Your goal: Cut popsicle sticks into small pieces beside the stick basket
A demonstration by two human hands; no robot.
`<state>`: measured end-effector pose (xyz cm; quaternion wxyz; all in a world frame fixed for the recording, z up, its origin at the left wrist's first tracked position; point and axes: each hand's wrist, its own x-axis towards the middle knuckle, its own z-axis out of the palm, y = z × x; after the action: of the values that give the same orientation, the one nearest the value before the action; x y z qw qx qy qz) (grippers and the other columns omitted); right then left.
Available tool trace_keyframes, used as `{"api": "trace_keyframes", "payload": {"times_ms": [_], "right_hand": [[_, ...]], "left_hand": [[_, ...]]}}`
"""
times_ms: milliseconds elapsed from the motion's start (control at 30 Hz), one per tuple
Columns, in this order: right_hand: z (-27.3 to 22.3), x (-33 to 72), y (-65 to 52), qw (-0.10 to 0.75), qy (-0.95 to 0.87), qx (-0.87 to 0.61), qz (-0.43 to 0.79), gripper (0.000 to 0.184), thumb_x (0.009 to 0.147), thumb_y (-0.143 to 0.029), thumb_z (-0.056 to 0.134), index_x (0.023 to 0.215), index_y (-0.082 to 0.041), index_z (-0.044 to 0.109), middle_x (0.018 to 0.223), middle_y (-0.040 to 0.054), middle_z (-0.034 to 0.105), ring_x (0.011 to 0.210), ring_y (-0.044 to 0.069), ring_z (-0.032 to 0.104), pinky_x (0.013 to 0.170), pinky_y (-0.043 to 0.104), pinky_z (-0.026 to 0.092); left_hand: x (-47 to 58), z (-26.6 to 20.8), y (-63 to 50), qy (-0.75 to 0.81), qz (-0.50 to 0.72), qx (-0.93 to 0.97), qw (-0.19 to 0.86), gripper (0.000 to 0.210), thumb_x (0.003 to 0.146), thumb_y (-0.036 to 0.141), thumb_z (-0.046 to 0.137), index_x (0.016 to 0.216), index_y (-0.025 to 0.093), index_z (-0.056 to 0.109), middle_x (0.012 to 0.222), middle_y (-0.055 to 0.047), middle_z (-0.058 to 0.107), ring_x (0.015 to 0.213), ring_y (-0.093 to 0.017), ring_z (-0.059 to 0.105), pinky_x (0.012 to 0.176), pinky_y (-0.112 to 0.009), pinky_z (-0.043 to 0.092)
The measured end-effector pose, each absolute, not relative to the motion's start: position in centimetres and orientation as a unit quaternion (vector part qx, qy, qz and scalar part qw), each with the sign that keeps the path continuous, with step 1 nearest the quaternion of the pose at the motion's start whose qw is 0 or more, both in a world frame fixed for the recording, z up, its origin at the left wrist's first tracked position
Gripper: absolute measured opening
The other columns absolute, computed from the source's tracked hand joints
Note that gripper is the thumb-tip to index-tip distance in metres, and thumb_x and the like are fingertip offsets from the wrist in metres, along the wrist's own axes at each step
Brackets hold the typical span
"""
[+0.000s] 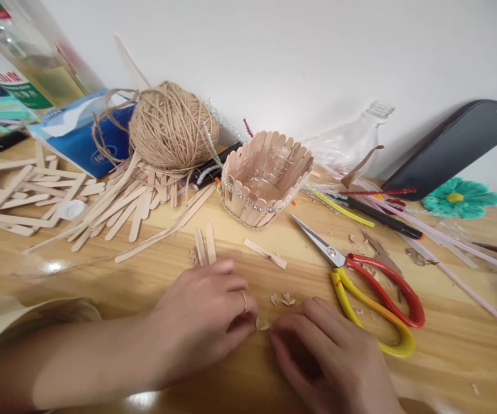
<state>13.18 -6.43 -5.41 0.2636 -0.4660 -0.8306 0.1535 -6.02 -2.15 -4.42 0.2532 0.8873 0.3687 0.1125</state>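
Note:
My left hand (214, 310), with a ring on one finger, rests low over the table with its fingers curled together. My right hand (330, 351) is curled opposite it, fingertips pinched close. A small pale wood chip (264, 326) shows between the two sets of fingertips; whatever else they pinch is hidden. Just beyond lie petal-shaped wood chips (288, 299), several set together like a flower. A split craft stick (265, 253) and two short stick pieces (205, 244) are farther off. Scissors (360, 282) with red and yellow handles lie open beside my right hand.
A basket of craft sticks (268, 178) stands mid-table. Behind it are a twine ball (174, 127) and a clear plastic bottle (347, 141). Craft sticks (131, 207) pile up at left. A phone (455, 144) leans on the wall near a teal fuzzy flower (459, 197).

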Motion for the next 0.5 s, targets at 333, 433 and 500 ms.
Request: {"api": "trace_keyframes", "payload": {"times_ms": [333, 433, 500], "right_hand": [[-5.63, 12.74, -6.25, 0.271, -0.835, -0.454, 0.15, 0.017, 0.082, -0.011, 0.052, 0.073, -0.018, 0.064, 0.06, 0.0011, 0.058, 0.054, 0.014, 0.053, 0.046, 0.024, 0.039], [-5.65, 12.8, -6.26, 0.274, -0.836, -0.45, 0.152, 0.015, 0.083, -0.011, 0.053, 0.074, -0.017, 0.064, 0.06, 0.0014, 0.058, 0.054, 0.015, 0.053, 0.047, 0.024, 0.039], [-5.63, 12.81, -6.2, 0.274, -0.836, -0.45, 0.153, 0.015, 0.083, -0.011, 0.053, 0.074, -0.017, 0.064, 0.06, 0.0017, 0.058, 0.054, 0.015, 0.052, 0.047, 0.025, 0.038]], "left_hand": [[-5.89, -4.56, -2.23, 0.352, 0.13, 0.896, 0.238, 0.024, 0.085, 0.022, 0.049, 0.068, 0.019, 0.066, 0.063, 0.0, 0.063, 0.065, -0.014, 0.05, 0.059, -0.025, 0.039], [-5.91, -4.59, -2.3, 0.358, 0.127, 0.895, 0.236, 0.023, 0.084, 0.022, 0.05, 0.068, 0.018, 0.066, 0.063, 0.0, 0.063, 0.064, -0.015, 0.05, 0.059, -0.026, 0.039], [-5.87, -4.6, -2.26, 0.355, 0.129, 0.896, 0.232, 0.023, 0.084, 0.022, 0.051, 0.067, 0.018, 0.066, 0.062, 0.0, 0.063, 0.064, -0.015, 0.05, 0.059, -0.027, 0.039]]}}
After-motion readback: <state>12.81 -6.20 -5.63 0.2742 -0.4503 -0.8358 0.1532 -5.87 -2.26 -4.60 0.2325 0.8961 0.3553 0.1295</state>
